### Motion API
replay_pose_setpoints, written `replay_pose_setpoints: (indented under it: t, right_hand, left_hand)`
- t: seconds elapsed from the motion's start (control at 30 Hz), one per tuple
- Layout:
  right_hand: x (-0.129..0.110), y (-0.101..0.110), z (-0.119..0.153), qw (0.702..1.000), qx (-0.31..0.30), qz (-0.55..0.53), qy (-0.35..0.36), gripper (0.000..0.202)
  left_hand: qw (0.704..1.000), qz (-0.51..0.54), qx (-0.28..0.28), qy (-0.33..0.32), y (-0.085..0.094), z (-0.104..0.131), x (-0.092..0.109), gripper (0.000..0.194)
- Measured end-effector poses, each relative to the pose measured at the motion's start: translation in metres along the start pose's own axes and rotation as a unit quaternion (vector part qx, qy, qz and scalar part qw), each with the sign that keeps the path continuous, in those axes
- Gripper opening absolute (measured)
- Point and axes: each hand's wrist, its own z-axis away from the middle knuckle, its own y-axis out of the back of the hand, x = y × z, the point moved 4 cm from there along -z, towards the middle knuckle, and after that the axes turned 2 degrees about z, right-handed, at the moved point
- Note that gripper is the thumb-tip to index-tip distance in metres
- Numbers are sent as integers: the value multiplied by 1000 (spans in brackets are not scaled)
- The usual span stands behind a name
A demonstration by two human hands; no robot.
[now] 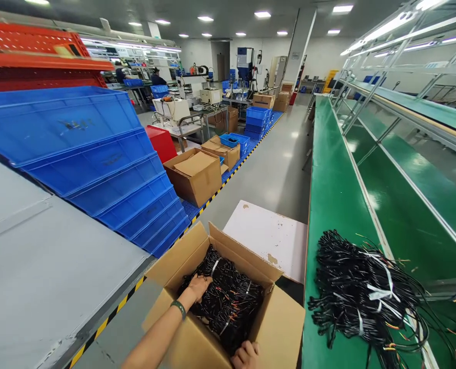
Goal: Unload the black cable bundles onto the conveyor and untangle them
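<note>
An open cardboard box (277,323) stands in front of me, filled with bundles of black cables (228,287) tied with white strips; orange wire ends show among them. My left hand (199,287) reaches in from the left, fingers curled into a cable bundle near the box's left wall. A dark band circles that wrist. At the near right corner of the box is my right hand (246,354), its fingers bent and closed; what lies under them is hidden. More tied black cable bundles (354,287) lie on the green bench to the right.
The long green bench (328,169) runs along my right, with metal shelf frames above. A white board (262,230) lies beyond the box. Stacked blue crates (108,159) and a grey table (51,256) stand left. Farther off are cardboard boxes (197,177) and seated people.
</note>
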Motion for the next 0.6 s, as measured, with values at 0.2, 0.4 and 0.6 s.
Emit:
replay_pose_setpoints:
  t: [0.2,0.4,0.6]
  right_hand:
    - [1,-15,4,993,-39,103,41,26]
    - [0,-19,7,986,-37,157,49,37]
    - [-2,-18,3,983,-33,175,36,20]
  left_hand:
    - [998,25,45,40,0,55,-16,42]
    - [999,20,34,14,4,46,0,36]
    - [989,5,68,-134,3,-11,93,63]
